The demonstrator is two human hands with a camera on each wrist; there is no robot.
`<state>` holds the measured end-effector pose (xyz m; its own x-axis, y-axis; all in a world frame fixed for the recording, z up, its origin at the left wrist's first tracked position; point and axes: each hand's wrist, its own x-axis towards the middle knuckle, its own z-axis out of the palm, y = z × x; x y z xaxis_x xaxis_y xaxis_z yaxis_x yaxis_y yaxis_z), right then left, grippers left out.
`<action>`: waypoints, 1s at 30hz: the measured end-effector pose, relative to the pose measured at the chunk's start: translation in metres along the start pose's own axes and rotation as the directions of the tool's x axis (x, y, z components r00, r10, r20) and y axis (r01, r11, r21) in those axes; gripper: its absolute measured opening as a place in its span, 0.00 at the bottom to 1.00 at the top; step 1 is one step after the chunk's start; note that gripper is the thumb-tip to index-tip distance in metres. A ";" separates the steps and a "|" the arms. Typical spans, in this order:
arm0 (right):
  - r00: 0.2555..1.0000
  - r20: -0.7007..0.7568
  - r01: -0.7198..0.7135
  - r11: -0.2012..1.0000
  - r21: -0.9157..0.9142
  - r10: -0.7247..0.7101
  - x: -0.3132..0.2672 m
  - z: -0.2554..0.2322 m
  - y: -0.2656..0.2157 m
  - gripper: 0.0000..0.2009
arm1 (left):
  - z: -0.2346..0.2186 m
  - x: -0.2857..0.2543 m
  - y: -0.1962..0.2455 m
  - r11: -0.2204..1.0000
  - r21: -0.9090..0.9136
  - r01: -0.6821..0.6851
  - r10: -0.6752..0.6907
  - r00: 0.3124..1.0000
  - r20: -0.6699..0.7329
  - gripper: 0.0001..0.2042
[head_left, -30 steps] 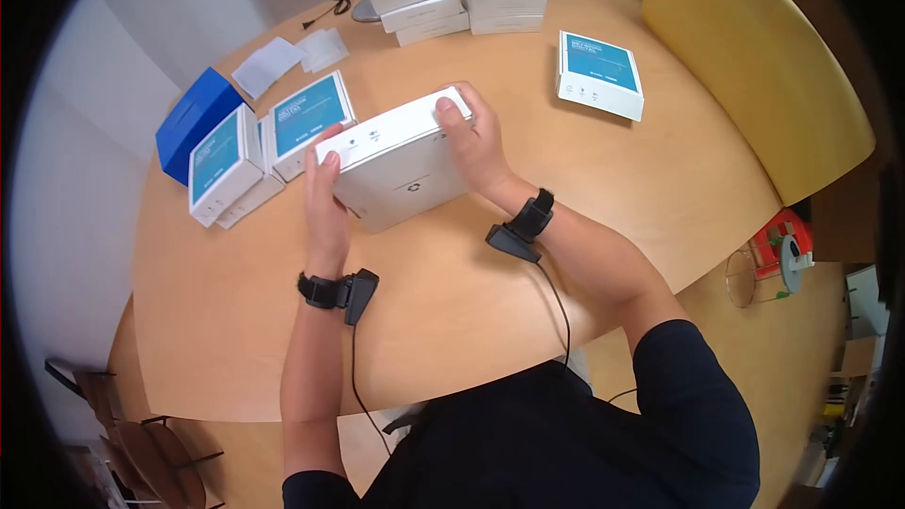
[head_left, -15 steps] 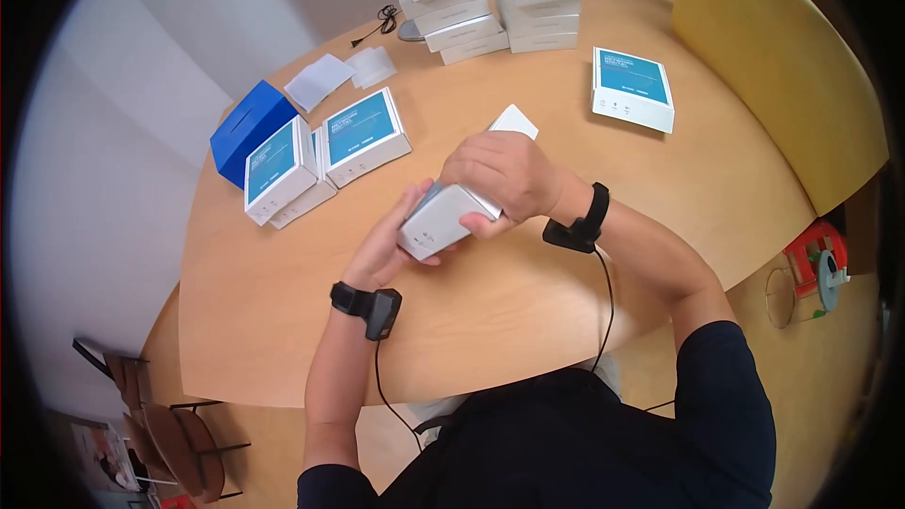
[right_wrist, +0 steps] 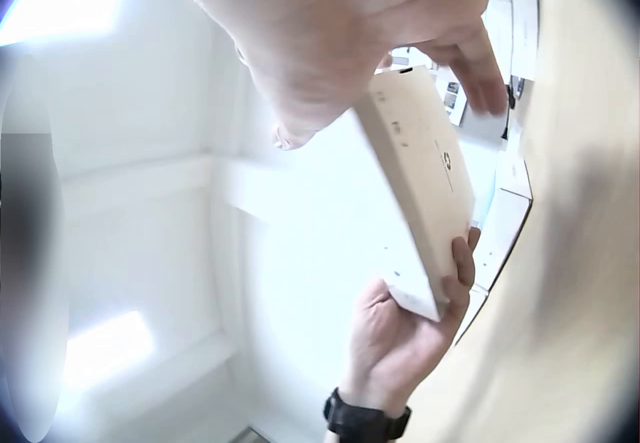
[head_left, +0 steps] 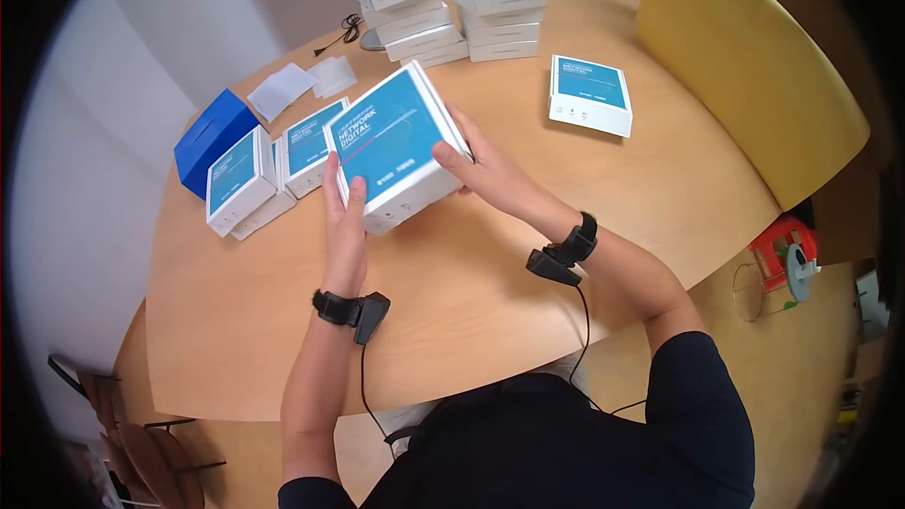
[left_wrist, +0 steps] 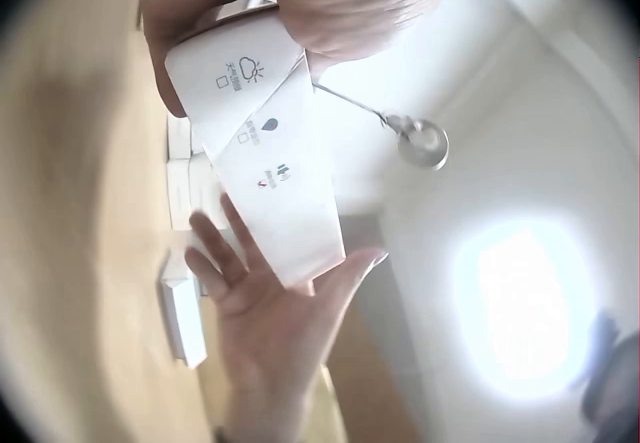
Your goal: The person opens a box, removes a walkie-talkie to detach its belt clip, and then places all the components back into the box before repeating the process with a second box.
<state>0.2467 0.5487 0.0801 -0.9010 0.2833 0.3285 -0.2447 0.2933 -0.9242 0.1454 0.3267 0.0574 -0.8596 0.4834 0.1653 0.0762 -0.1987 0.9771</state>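
Observation:
A white box with a blue top [head_left: 391, 137] is held above the table, its printed face up and tilted toward the person. My left hand [head_left: 347, 226] grips its left side, thumb on the near corner. At its right edge my right hand [head_left: 485, 165] has the thumb on the top and the fingers behind. The left wrist view shows the box's white side [left_wrist: 270, 143] with small icons, the left hand at one end. In the right wrist view the left hand [right_wrist: 405, 343] wraps the far end of the box [right_wrist: 425, 163].
Two stacks of similar boxes [head_left: 412, 14] [head_left: 497, 9] stand at the back. Another box [head_left: 589, 94] lies at the right, near a yellow chair back [head_left: 745, 66]. Boxes [head_left: 240, 179] and a blue container [head_left: 212, 137] are at the left, with white sheets [head_left: 283, 90] behind.
The box has been turned over between the hands, so its blue printed top now shows. The right hand has moved from across the box to its right edge.

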 end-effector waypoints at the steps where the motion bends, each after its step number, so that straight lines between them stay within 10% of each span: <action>1: 0.996 0.000 -0.089 0.995 0.045 0.089 -0.001 -0.004 -0.002 0.42 | 0.002 0.003 -0.005 0.991 0.111 -0.072 0.073 0.997 -0.006 0.34; 5: 0.971 -0.013 -0.232 0.950 0.210 0.240 0.002 -0.022 0.011 0.40 | 0.009 0.005 -0.022 0.952 0.215 -0.218 0.202 0.975 0.097 0.36; 8: 0.950 -0.114 -0.255 0.934 0.251 0.290 0.007 -0.056 0.035 0.35 | 0.003 0.001 -0.019 0.996 0.079 -0.046 0.037 0.993 0.114 0.35; 19: 0.726 -0.651 -0.217 0.972 0.086 0.219 0.034 -0.242 0.074 0.34 | -0.092 0.021 -0.075 0.795 0.601 -0.086 0.099 0.995 0.013 0.26; 30: 0.629 -0.700 -0.462 0.887 0.014 0.338 0.036 -0.322 0.115 0.27 | -0.094 0.012 -0.074 0.822 0.564 -0.078 0.126 0.991 -0.046 0.26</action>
<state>0.3013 0.8871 0.0481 -0.3982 0.9168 0.0305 0.1938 0.1165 -0.9741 0.0816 0.2669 -0.0253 -0.8655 0.4149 0.2806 0.4147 0.2793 0.8661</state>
